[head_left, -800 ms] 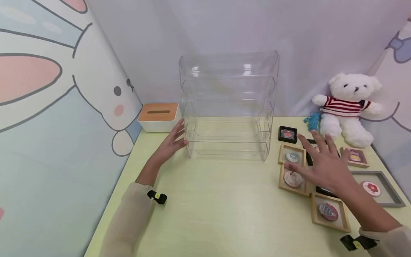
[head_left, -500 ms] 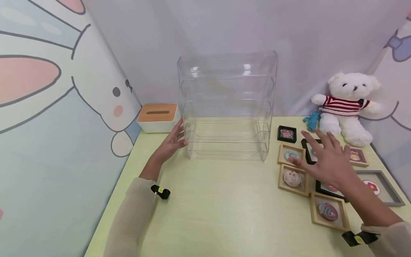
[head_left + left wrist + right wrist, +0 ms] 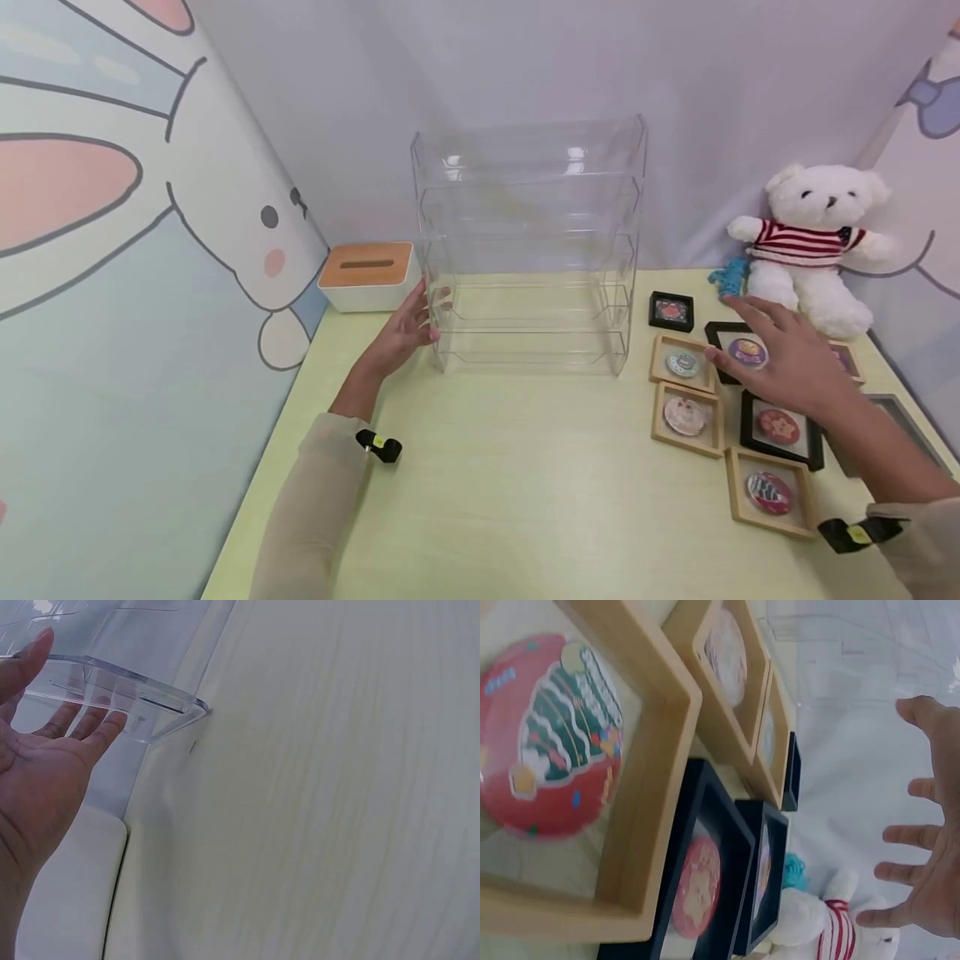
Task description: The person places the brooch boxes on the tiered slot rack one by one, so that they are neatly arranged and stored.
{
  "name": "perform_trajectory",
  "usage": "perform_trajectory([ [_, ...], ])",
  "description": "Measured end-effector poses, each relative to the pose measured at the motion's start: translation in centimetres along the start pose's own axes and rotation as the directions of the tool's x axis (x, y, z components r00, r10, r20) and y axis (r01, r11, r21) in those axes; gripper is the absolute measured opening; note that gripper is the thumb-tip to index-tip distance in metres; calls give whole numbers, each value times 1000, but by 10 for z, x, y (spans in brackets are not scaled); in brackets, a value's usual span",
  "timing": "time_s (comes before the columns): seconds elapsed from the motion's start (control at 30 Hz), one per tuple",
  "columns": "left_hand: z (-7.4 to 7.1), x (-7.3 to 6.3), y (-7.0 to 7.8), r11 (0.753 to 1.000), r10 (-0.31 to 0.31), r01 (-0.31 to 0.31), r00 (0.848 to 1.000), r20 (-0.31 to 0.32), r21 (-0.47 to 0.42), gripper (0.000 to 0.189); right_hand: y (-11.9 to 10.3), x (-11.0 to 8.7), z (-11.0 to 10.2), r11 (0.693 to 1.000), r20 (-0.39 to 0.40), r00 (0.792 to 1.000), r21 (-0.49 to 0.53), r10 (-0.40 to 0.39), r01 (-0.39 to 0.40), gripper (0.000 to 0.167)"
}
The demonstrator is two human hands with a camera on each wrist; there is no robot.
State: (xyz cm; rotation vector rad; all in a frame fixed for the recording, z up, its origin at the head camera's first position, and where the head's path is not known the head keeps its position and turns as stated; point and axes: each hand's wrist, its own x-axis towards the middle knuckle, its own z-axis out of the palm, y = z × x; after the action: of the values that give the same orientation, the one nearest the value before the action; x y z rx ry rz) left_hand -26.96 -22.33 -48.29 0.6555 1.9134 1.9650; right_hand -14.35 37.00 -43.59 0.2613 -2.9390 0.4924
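Observation:
A clear acrylic tiered rack stands at the middle back of the table. My left hand is at its lower left side, fingers extended along the side panel and thumb by the front edge; in the left wrist view the fingertips overlap the clear panel. My right hand hovers with spread fingers over the framed badges at the right, holding nothing. Below it lie a black frame with a purple badge and another with a red star badge. A wooden frame holds a Christmas-tree badge.
More wooden frames, a small black frame and a partly hidden grey frame lie at the right. A white teddy bear sits behind them beside a blue item. A tissue box stands left of the rack.
My right hand has shifted right and slightly back, uncovering the black frames with the purple and red badges. My left hand stays at the rack, its fingers reaching slightly farther along its side.

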Motion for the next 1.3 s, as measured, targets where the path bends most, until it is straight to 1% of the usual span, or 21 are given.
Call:
perform_trajectory([
  [0.17, -1, -1, 0, 1000, 1, -1, 1000, -5, -4, 103, 20, 4, -3, 998, 81, 995, 2, -57, 57, 94],
  [0.27, -1, -1, -1, 1000, -7, 7, 1000, -8, -12, 103, 34, 5, -7, 998, 163, 985, 1, -63, 64, 91],
  [0.4, -1, -1, -3, 1000, -8, 8, 1000, -10, -22, 102, 56, 8, -9, 998, 230, 971, -5, -60, 63, 83],
  [0.47, -1, -1, -4, 1000, -6, 5, 1000, -11, -25, 102, 67, 9, -8, 997, 228, 972, -24, -60, 67, 76],
  [0.57, -1, -1, -4, 999, -7, 6, 1000, -11, -32, 102, 82, 10, -3, 998, 188, 981, -46, -43, 52, 66],
  [0.73, 0, -1, -1, 999, -12, 11, 1000, -15, -43, 103, 101, 12, 5, 997, 71, 997, -59, -40, 44, 50],
  [0.87, 0, -2, 0, 999, -12, 11, 1000, -21, -40, 103, 112, 18, 14, 998, -13, 999, -49, -47, 47, 40],
  [0.93, 0, -2, 0, 999, -11, 10, 1000, -23, -38, 103, 116, 21, 19, 998, -42, 998, -35, -49, 48, 35],
  [1.07, -1, -2, -2, 999, -2, 1, 1000, -18, -33, 103, 122, 27, 25, 998, -67, 996, -16, -58, 57, 28],
  [1.13, -1, -2, -3, 999, 4, -4, 1000, -14, -38, 102, 124, 29, 28, 999, -65, 997, -15, -52, 51, 27],
  [1.2, 0, -2, -4, 999, 9, -9, 1000, -10, -42, 102, 126, 32, 31, 1000, -51, 998, 0, -22, 22, 26],
  [1.3, 0, -2, -4, 999, 13, -13, 1000, -8, -42, 102, 128, 33, 34, 997, -3, 997, 10, 72, -72, 27],
])
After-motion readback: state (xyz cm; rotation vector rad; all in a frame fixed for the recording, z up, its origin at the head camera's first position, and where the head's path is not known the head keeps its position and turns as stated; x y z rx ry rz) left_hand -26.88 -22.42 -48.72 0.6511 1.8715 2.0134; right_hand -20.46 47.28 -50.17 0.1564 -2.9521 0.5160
